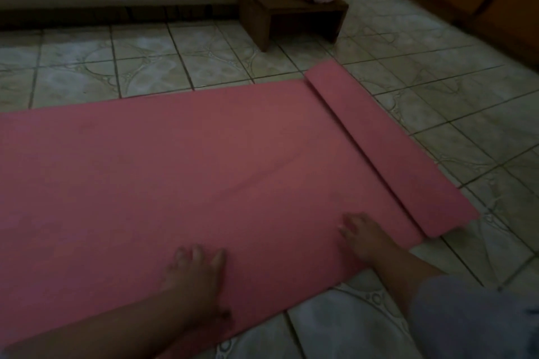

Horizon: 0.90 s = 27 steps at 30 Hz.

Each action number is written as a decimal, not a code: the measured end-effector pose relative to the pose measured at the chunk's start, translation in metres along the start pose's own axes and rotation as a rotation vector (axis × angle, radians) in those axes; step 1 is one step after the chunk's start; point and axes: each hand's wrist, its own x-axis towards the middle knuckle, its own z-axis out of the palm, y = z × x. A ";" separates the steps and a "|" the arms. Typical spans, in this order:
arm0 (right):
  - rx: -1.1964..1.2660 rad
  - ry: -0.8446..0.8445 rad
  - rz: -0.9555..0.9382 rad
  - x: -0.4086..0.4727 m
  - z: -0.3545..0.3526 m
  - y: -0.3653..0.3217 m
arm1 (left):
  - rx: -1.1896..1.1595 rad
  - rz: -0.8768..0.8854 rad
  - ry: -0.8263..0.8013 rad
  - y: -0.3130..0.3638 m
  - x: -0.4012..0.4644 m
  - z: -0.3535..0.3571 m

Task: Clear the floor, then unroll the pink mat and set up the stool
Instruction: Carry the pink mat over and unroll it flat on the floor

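The pink mat lay mostly flat on the floor. The left hand pressed on it, fingers spread, holding nothing. The right hand did too, beside the folded end, which needed flattening gently. Behind the mat stood the stool.

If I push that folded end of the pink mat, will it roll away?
Probably not. The end flap looks pressed flat, not round, so it should flop over rather than roll. The pink mat looks thin and bendy.
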 end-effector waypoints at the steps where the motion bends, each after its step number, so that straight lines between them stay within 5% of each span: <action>1: -0.033 0.004 0.014 0.003 -0.001 0.005 | -0.024 0.019 -0.011 0.008 0.005 -0.010; 5: -0.052 -0.025 0.082 0.014 -0.002 0.029 | -0.049 0.166 -0.044 0.051 0.026 -0.041; 9: 0.016 0.077 0.151 0.028 -0.013 0.051 | -0.075 0.011 -0.066 0.077 0.028 -0.043; 16: -0.010 0.075 0.169 0.041 -0.019 0.102 | -0.029 -0.007 -0.030 0.075 0.037 -0.034; 27: -0.122 0.387 0.305 0.076 -0.107 0.145 | -0.013 0.016 -0.020 0.073 0.042 -0.034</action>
